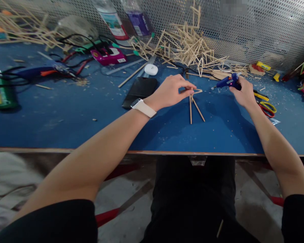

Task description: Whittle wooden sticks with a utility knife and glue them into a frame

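Along perforated panel [243,37], blue tabletop [66,126]

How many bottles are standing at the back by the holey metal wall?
2. One bottle with red on its label, and beside it a bottle with a purple label, both left of the big stick pile. More could be hidden.

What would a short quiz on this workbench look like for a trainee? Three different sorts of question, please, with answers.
1. Which hand holds the blue glue gun?
2. True or false: the watch is on the left wrist.
3. What does the left hand hold? (a) a phone (b) wooden sticks (c) scissors

Key: 1. The right hand. 2. True. 3. b.
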{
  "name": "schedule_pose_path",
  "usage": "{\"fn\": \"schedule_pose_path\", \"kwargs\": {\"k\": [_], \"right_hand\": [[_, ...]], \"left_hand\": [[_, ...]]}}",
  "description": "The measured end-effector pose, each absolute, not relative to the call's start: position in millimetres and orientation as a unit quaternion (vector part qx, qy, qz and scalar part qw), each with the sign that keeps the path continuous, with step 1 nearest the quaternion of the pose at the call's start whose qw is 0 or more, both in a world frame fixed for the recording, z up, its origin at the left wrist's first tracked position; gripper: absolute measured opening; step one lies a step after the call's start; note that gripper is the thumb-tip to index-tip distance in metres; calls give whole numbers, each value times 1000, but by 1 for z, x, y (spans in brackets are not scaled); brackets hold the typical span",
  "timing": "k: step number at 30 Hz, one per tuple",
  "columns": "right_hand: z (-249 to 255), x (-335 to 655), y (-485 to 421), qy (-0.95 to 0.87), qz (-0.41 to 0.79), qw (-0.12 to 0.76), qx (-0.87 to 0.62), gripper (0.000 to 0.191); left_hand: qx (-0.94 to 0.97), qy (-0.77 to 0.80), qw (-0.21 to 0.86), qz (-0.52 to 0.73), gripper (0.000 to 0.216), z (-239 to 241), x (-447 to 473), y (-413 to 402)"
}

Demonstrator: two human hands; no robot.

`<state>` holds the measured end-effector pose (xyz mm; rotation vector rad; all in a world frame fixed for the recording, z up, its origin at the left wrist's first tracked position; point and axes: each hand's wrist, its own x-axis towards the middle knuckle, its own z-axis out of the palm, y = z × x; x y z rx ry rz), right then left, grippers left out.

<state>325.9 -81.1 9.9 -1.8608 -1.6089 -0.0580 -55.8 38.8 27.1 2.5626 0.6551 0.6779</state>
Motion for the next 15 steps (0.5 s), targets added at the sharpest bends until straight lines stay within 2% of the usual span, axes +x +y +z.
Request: {"fn": "schedule_pose_path", "kwargs": {"k": [15], "right_hand": [[13, 322, -82, -619, -20, 334, -711, 45]], "left_hand": [[916, 225, 208, 259, 38, 29, -54, 38]]}}
